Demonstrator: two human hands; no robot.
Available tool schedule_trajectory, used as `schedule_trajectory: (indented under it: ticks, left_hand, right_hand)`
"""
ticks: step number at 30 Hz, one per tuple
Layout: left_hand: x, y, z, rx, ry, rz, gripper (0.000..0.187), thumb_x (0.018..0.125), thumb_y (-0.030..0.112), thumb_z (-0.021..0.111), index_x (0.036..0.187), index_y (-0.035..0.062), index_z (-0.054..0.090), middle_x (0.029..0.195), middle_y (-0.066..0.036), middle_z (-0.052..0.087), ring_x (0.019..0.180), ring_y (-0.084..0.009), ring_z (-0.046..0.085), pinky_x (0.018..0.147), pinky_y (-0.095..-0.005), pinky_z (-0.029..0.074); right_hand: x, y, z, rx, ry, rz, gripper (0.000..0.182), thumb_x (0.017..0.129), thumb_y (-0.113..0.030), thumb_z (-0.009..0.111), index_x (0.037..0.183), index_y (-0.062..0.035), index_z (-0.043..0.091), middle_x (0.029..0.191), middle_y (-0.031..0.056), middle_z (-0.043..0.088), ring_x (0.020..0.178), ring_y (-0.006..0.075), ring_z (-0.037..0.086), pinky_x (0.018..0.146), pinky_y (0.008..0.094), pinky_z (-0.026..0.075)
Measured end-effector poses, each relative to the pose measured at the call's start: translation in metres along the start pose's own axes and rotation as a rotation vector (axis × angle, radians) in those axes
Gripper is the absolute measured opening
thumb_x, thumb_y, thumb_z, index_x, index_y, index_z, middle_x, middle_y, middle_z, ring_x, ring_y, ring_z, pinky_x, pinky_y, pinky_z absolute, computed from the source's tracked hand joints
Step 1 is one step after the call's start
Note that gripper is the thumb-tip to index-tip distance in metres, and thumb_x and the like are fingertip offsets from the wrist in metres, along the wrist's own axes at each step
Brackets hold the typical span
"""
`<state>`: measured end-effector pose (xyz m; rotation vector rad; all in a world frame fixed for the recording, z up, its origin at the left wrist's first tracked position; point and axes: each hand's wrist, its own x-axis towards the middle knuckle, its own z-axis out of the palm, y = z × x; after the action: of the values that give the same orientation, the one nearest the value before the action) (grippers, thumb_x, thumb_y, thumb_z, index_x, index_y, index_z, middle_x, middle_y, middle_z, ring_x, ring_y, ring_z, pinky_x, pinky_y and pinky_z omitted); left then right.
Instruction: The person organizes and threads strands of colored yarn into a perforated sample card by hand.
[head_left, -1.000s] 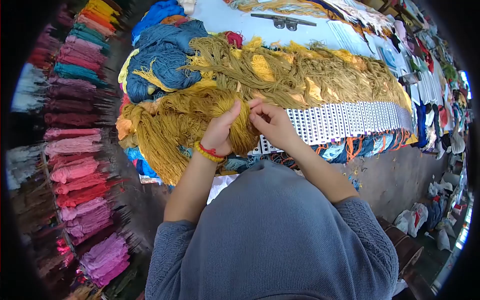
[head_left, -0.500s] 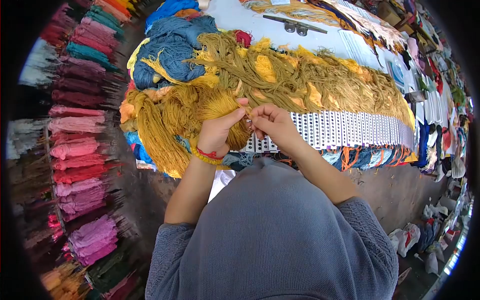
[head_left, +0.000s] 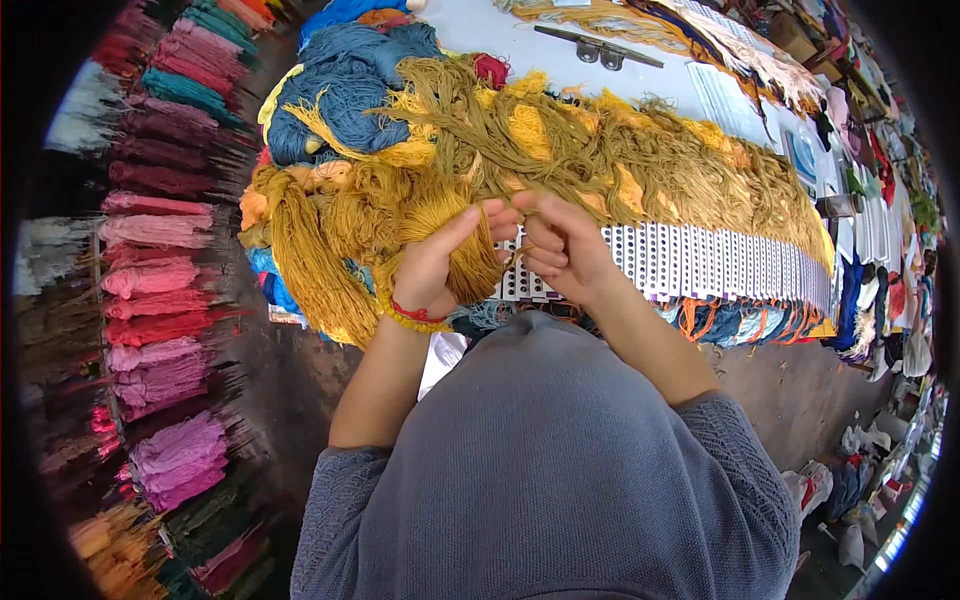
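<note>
My left hand (head_left: 436, 262) is closed on a golden-brown skein of yarn (head_left: 470, 245), thumb along its top and fingertips reaching past its right side. Red and yellow bands circle that wrist. Close by on the right is my right hand (head_left: 568, 248), its index finger stretched toward the left fingertips and its other fingers curled in. A short end of yarn seems to hang by those curled fingers; the grip itself is partly hidden. Looser golden-brown skeins (head_left: 310, 255) lie left of my left hand, over the table's near edge.
Olive and yellow yarn (head_left: 640, 165) spreads over a row of white cards with dark holes (head_left: 700, 262). Blue yarn (head_left: 345, 90) is heaped at the back left. A dark metal clip bar (head_left: 598, 47) lies on the white tabletop. Colored skeins (head_left: 155, 272) hang on the left.
My right hand has shifted slightly right and turned, its index finger now extended rather than pinching by the left thumb. My left hand stays on the skein, its fingers showing more.
</note>
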<state>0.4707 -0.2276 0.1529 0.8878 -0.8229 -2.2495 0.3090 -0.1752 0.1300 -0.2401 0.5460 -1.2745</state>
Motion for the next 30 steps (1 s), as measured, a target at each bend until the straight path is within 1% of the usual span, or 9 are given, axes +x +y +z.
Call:
schedule_trajectory:
  ticks: [2, 3, 6, 9, 14, 16, 18, 22, 30]
  left_hand:
    - [0.0, -0.003, 0.004, -0.059, -0.006, -0.011, 0.038, 0.091, 0.024, 0.036, 0.113, -0.0048, 0.045, 0.109, -0.016, 0.053, 0.095, -0.0206, 0.055, 0.077, -0.032, 0.046]
    - [0.0, -0.004, 0.006, -0.038, -0.032, -0.005, 0.041, 0.091, 0.026, 0.033, 0.115, -0.0054, 0.043, 0.112, -0.017, 0.05, 0.098, -0.021, 0.053, 0.079, -0.0321, 0.045]
    - [0.0, -0.01, 0.003, 0.009, -0.064, -0.003, 0.045, 0.092, 0.028, 0.03, 0.118, -0.0064, 0.04, 0.115, -0.017, 0.049, 0.1, -0.0209, 0.052, 0.082, -0.0319, 0.044]
    - [0.0, -0.016, 0.005, 0.055, -0.057, 0.018, 0.044, 0.092, 0.027, 0.031, 0.118, -0.0068, 0.04, 0.112, -0.015, 0.051, 0.098, -0.0196, 0.053, 0.082, -0.0314, 0.043]
    - [-0.003, -0.022, 0.005, 0.077, -0.019, 0.039, 0.036, 0.089, 0.02, 0.039, 0.113, -0.0058, 0.047, 0.106, -0.013, 0.054, 0.094, -0.0176, 0.054, 0.082, -0.0298, 0.043]
    - [-0.002, -0.027, 0.007, 0.177, 0.1, 0.184, 0.027, 0.084, 0.01, 0.048, 0.108, -0.0037, 0.052, 0.102, -0.01, 0.056, 0.091, -0.0162, 0.054, 0.08, -0.0282, 0.043]
    - [-0.004, -0.03, 0.012, 0.178, 0.129, 0.223, 0.026, 0.082, 0.006, 0.051, 0.106, -0.003, 0.054, 0.102, -0.008, 0.056, 0.091, -0.0155, 0.054, 0.08, -0.0274, 0.043]
    - [-0.004, -0.035, 0.014, 0.161, 0.129, 0.288, 0.027, 0.078, -0.002, 0.055, 0.105, -0.0019, 0.055, 0.102, -0.006, 0.057, 0.09, -0.0134, 0.053, 0.079, -0.0261, 0.043]
    - [-0.003, -0.042, 0.011, 0.139, 0.123, 0.276, 0.03, 0.078, -0.001, 0.056, 0.108, -0.001, 0.051, 0.103, -0.006, 0.056, 0.09, -0.0112, 0.052, 0.079, -0.0244, 0.042]
  right_hand:
    - [-0.003, -0.003, 0.016, -0.336, 0.124, -0.006, 0.025, 0.086, -0.02, 0.047, 0.103, -0.0031, 0.052, 0.063, -0.0014, 0.049, 0.038, 0.0029, 0.023, 0.036, 0.017, 0.022]
    - [-0.006, -0.002, 0.016, -0.382, 0.122, -0.016, 0.022, 0.084, -0.017, 0.051, 0.1, -0.0015, 0.053, 0.075, 0.0008, 0.056, 0.043, 0.0017, 0.034, 0.038, 0.0157, 0.024]
    - [-0.004, 0.011, 0.014, -0.641, 0.178, -0.135, 0.017, 0.082, -0.014, 0.053, 0.094, -0.0011, 0.055, 0.072, -0.0008, 0.055, 0.052, 0.0012, 0.044, 0.041, 0.0152, 0.027]
    - [-0.003, 0.019, 0.003, -0.736, 0.124, -0.174, 0.01, 0.081, -0.01, 0.054, 0.086, -0.0018, 0.056, 0.069, -0.0014, 0.055, 0.061, 0.0012, 0.049, 0.043, 0.0145, 0.03]
    - [-0.009, 0.016, 0.0, -0.717, 0.138, -0.168, 0.006, 0.081, -0.009, 0.054, 0.079, -0.0035, 0.056, 0.061, -0.004, 0.051, 0.052, -0.0006, 0.04, 0.042, 0.0156, 0.026]
    - [-0.011, 0.016, -0.003, -0.787, 0.148, -0.157, 0.006, 0.081, -0.009, 0.054, 0.078, -0.0041, 0.056, 0.059, -0.005, 0.049, 0.049, -0.0011, 0.037, 0.042, 0.0159, 0.025]
    - [-0.013, 0.017, -0.004, -0.789, 0.152, -0.163, 0.008, 0.081, -0.01, 0.054, 0.076, -0.0048, 0.055, 0.055, -0.0074, 0.045, 0.045, -0.0017, 0.031, 0.041, 0.0166, 0.022]
    - [-0.017, 0.017, -0.008, -0.811, 0.134, -0.151, 0.009, 0.081, -0.011, 0.054, 0.075, -0.0059, 0.054, 0.054, -0.0081, 0.042, 0.044, -0.0017, 0.031, 0.039, 0.0165, 0.021]
    - [-0.019, 0.017, -0.01, -0.657, 0.147, -0.148, 0.008, 0.082, -0.013, 0.053, 0.078, -0.0066, 0.053, 0.052, -0.007, 0.042, 0.04, 0.0, 0.032, 0.037, 0.0167, 0.023]
